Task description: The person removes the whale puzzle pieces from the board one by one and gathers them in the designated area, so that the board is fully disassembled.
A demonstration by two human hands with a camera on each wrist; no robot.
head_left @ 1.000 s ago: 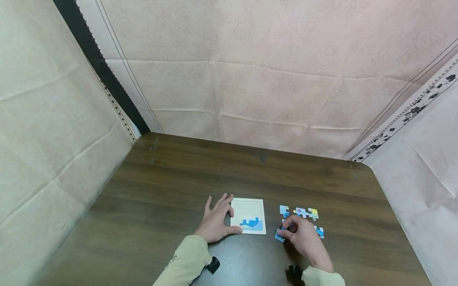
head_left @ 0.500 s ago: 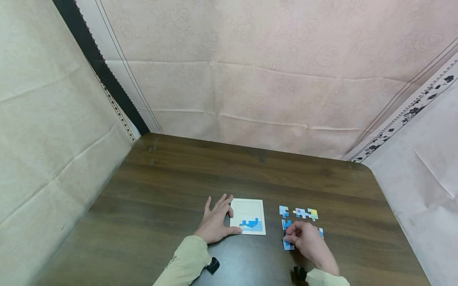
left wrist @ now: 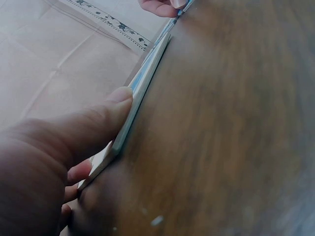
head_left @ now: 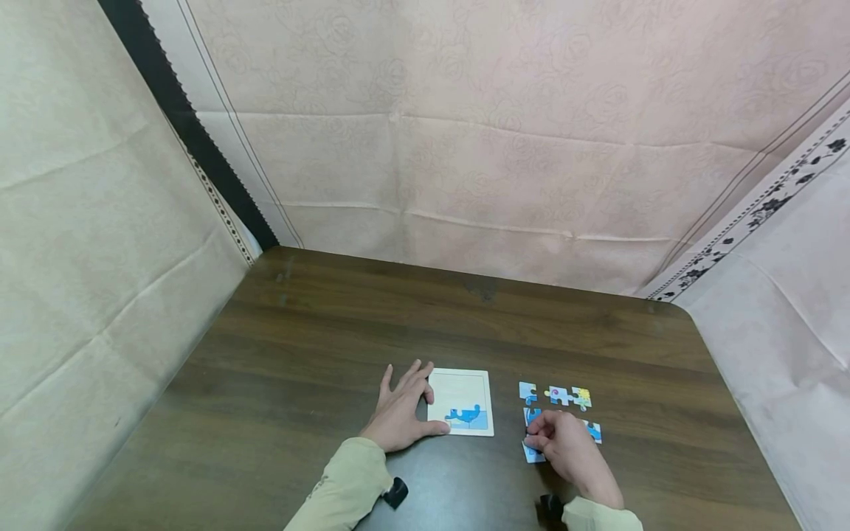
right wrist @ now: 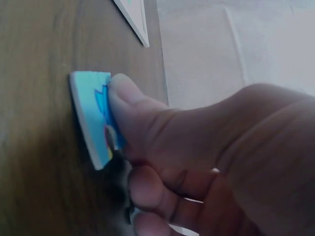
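In the head view, a white square puzzle board [head_left: 460, 391] lies on the table with blue pieces joined in its lower part. My left hand [head_left: 398, 413] holds the board at its left side, thumb on the near left corner and the other fingers spread toward the far left one. The left wrist view shows the thumb [left wrist: 120, 101] against the board's edge. My right hand [head_left: 569, 446] pinches a light-blue puzzle piece [right wrist: 91, 115] between thumb and fingers, low over or on the table. Another blue piece [head_left: 532, 416] lies just beyond its fingertips, partly covered.
Beyond the right hand lie loose puzzle pieces: a blue one [head_left: 527, 391], a whitish-blue one [head_left: 558, 395] and a yellow one [head_left: 581, 397]. Another blue piece [head_left: 595, 431] shows to the right of that hand. Cloth [head_left: 465, 184] hangs behind the wooden table [head_left: 332, 317].
My right hand has shifted slightly right and nearer with the puzzle piece, which has turned straighter, uncovering the blue piece behind. The left hand and board stay put.
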